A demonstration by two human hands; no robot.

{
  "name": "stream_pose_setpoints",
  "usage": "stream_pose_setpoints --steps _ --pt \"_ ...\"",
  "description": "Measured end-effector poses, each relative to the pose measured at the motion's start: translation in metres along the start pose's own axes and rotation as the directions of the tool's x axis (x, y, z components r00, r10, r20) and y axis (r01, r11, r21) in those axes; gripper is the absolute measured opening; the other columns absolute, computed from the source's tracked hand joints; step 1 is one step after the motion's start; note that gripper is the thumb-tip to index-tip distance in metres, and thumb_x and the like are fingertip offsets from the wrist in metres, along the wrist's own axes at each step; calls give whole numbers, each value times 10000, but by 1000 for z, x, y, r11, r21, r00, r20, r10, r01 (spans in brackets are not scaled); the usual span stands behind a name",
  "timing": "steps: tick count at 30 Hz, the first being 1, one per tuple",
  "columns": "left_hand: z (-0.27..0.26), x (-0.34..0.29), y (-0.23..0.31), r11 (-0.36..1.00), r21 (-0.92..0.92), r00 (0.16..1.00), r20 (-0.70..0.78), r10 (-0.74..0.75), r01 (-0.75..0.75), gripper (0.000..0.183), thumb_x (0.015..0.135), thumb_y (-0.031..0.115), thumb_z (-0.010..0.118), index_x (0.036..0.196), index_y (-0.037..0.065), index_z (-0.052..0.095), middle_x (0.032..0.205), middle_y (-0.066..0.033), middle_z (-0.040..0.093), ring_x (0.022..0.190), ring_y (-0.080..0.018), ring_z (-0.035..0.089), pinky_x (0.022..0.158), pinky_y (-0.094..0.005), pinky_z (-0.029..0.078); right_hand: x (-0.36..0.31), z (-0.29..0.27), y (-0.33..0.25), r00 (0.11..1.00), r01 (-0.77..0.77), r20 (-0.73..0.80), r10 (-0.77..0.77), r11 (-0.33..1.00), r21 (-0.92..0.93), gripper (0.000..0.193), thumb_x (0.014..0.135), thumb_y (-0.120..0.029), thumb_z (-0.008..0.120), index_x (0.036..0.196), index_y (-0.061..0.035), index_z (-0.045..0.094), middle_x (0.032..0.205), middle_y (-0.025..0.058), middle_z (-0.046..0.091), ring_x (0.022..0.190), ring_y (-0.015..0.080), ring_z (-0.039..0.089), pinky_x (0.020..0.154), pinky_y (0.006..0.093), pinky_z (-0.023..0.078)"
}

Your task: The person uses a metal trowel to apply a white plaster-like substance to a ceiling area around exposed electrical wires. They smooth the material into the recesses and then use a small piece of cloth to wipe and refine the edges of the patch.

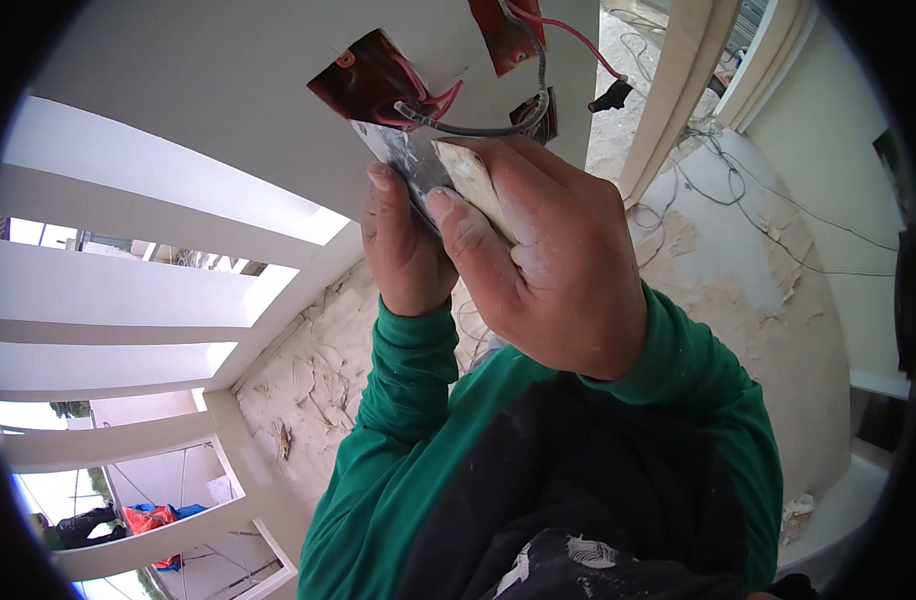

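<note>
In front of the wall [228,110], my left hand [410,255] is closed round a flat grey scraper blade [410,158] smeared with white. My right hand [573,255] grips a stiff, cream-coloured flat piece [471,178], whose kind I cannot make out. The piece lies close against the blade, and the right thumb sits by the blade's face. Just beyond the blade's far end is a rust-red wall box [363,80] with pink wires. A grey cable [478,131] curves out past the right fingers. The palms and the lower ends of both held things are hidden.
A second red box [508,35] and a pink wire ending in a black taped tip [610,96] are at the top. Debris [313,390] lies on the floor, with loose cables [738,195] on the right. White slatted openings [128,280] stand on the left.
</note>
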State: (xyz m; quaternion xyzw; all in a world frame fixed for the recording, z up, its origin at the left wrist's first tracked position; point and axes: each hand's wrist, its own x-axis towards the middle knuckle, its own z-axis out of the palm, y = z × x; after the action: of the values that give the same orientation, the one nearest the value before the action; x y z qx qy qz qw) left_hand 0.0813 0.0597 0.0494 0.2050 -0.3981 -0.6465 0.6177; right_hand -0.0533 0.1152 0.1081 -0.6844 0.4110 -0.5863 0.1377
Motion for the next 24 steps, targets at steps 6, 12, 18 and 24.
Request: stream_pose_setpoints --steps 6,12,18,24 --pt "6 17 10 997 44 996 68 61 -64 469 1079 363 356 1296 -24 510 1190 -118 625 1037 -194 623 918 -331 508 26 0 -14 1000 -8 24 9 999 -50 181 902 -79 606 1041 35 626 741 180 647 622 320 651 603 344 510" --pt "2 26 5 985 -107 981 124 148 -135 436 1073 339 391 1281 -21 523 1184 -116 636 1030 -182 633 911 -325 517 43 7 -16 997 65 -32 -73 976 -209 133 813 -106 663 862 5 610 630 174 620 540 332 638 532 405 526" --pt "2 27 0 979 -157 981 126 148 -127 409 1071 313 407 1267 -22 537 1169 -120 648 1014 -179 641 902 -321 520 41 2 -15 998 63 26 -58 975 -214 133 829 -96 648 901 11 618 647 165 623 550 302 630 545 381 518" --pt "1 26 -5 975 -181 982 108 152 -131 383 1069 287 423 1253 -24 552 1154 -124 659 997 -177 649 893 -317 523 40 -1 -10 997 49 69 -36 977 -207 141 844 -87 633 940 17 626 663 155 627 559 272 622 558 357 510"
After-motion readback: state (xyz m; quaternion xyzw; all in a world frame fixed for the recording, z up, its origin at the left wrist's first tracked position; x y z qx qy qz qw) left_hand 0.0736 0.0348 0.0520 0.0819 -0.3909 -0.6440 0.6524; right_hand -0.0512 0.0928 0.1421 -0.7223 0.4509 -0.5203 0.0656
